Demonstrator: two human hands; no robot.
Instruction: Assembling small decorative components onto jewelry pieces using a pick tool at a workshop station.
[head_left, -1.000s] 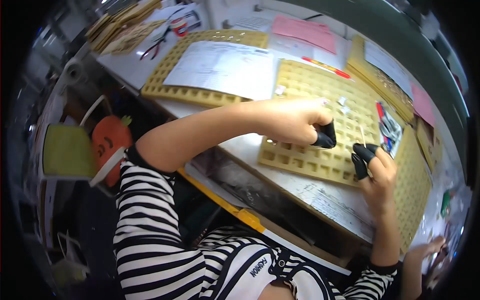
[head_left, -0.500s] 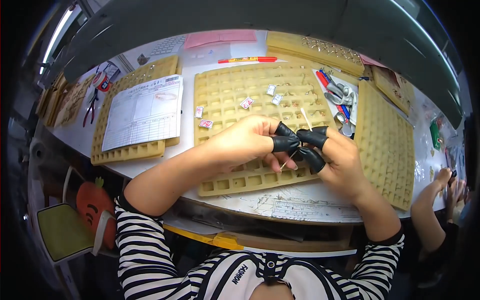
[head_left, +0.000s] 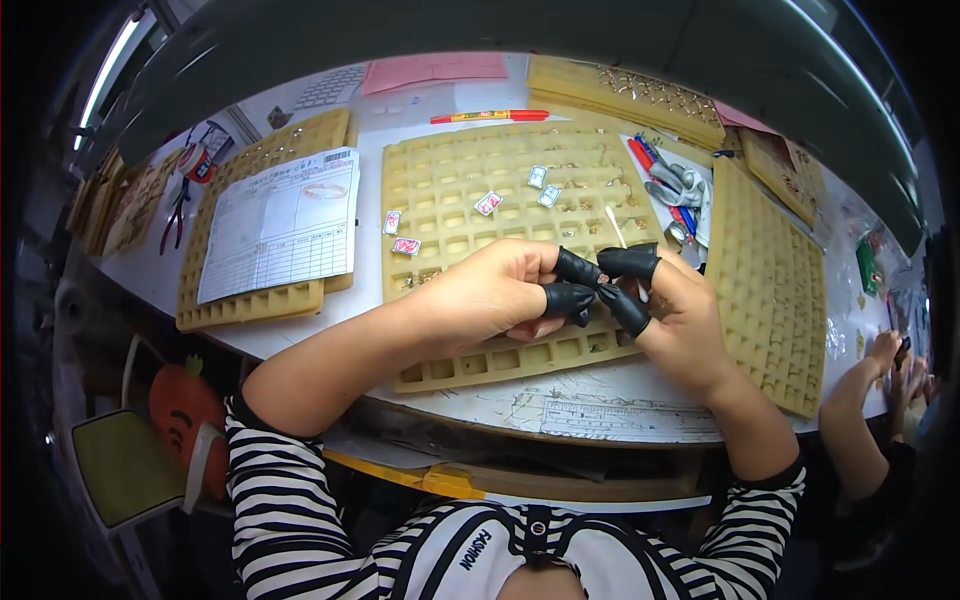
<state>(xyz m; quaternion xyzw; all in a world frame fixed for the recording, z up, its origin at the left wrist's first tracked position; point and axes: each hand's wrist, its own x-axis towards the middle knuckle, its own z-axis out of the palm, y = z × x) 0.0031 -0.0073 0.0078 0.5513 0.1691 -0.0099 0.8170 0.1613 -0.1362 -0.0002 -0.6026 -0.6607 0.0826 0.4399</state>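
Observation:
My left hand [head_left: 500, 287] and my right hand [head_left: 685, 315], with black rubber covers on thumbs and forefingers, meet above the front right part of a yellow compartment tray [head_left: 430, 172]. Both are closed, their fingertips pinched around a tiny piece of jewelry [head_left: 603, 280], mostly hidden and too small to make out further. A white cotton swab [head_left: 615, 226] sticks up from behind my right forefinger, apparently held in that hand. Small jewelry pieces lie in several tray compartments, and small paper tags [head_left: 488, 204] rest on top.
To the left, a printed form [head_left: 280, 235] lies on stacked trays, beside pliers [head_left: 175, 220]. A red marker [head_left: 490, 116] lies behind the main tray. Pens and a grey glove [head_left: 680, 187] sit right of it, next to another tray [head_left: 768, 290]. Another person's hands [head_left: 885, 352] work at far right.
The thin gold chain that hung below my fingertips no longer shows. My fingertips have shifted slightly, and a small piece now shows between them. The whole view has moved a little.

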